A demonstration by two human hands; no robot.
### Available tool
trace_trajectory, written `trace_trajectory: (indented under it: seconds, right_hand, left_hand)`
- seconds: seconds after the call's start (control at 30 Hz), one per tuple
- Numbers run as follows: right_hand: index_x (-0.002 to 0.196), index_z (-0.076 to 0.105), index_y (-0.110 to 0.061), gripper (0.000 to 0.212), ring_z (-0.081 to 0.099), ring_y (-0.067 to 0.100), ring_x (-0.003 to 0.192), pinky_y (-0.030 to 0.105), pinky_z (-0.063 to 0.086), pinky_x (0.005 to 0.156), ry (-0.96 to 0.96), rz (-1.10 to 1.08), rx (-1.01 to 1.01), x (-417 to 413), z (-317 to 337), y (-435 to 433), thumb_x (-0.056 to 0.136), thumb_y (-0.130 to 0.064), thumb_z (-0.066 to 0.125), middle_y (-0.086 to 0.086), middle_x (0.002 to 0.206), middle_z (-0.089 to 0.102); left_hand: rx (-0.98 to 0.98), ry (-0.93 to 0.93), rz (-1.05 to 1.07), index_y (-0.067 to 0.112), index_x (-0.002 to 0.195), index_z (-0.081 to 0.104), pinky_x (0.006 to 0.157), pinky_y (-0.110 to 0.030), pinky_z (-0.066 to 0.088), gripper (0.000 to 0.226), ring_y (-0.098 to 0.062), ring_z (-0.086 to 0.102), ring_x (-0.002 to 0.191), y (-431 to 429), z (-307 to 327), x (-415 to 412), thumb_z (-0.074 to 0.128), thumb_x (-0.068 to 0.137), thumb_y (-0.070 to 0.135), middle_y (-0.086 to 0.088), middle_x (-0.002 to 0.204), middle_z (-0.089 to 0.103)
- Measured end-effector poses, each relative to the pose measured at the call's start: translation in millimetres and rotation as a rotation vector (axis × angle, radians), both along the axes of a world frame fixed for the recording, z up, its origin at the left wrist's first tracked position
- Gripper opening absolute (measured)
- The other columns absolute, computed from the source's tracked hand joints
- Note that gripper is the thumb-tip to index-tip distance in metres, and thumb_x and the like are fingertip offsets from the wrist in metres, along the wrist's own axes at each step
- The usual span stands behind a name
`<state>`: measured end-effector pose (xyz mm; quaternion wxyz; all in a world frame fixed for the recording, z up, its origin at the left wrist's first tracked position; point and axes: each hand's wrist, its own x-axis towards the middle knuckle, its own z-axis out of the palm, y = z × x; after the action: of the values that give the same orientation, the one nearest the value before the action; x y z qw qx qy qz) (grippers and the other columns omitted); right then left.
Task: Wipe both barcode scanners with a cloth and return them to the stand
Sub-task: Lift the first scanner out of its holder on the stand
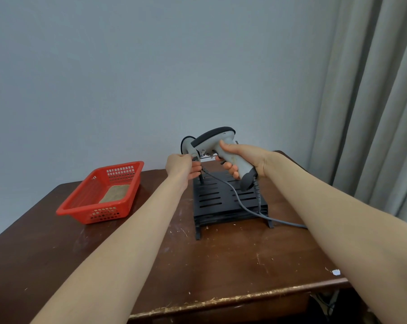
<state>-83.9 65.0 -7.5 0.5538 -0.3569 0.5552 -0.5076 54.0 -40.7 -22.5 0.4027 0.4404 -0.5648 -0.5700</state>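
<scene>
The scratched wooden table [221, 265] is carrying the black slotted stand [217, 198] near its back edge. Left of the stand a red basket [81, 208] is sitting. Above the stand the right hand [243, 157] is wrapping its fingers tightly round the handle of a grey scanner [217, 142], which is lifted clear. The tiny marks on the scanner's head are too small to read. Above the stand's back-left corner the left hand [181, 166] is curling its fingers and thumb round the second scanner [188, 146], hiding its handle. I cannot tell whether this one is seated on the stand. A folded tan cloth [117, 194] is lying in the basket. A grey cable [242, 206] is trailing over the stand's front and vanishing behind the right forearm.
</scene>
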Motion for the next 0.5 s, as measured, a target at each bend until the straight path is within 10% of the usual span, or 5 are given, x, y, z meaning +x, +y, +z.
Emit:
trace_trajectory:
  seconds: [0.5]
  right_hand:
    - [0.090, 0.055, -0.010, 0.041, 0.045, 0.006, 0.039, 0.018, 0.043, 0.039, 0.003, 0.015, -0.005, -0.7, -2.5, 0.2, 0.091, -0.051, 0.055, -0.002, 0.054, 0.052]
  left_hand:
    - [-0.020, -0.007, 0.054, 0.004, 0.092, 0.054, 0.044, -0.023, 0.051, 0.010, -0.016, 0.061, 0.057, -5.1, -1.7, 7.0, 0.044, 0.095, 0.006, -0.010, 0.071, 0.064]
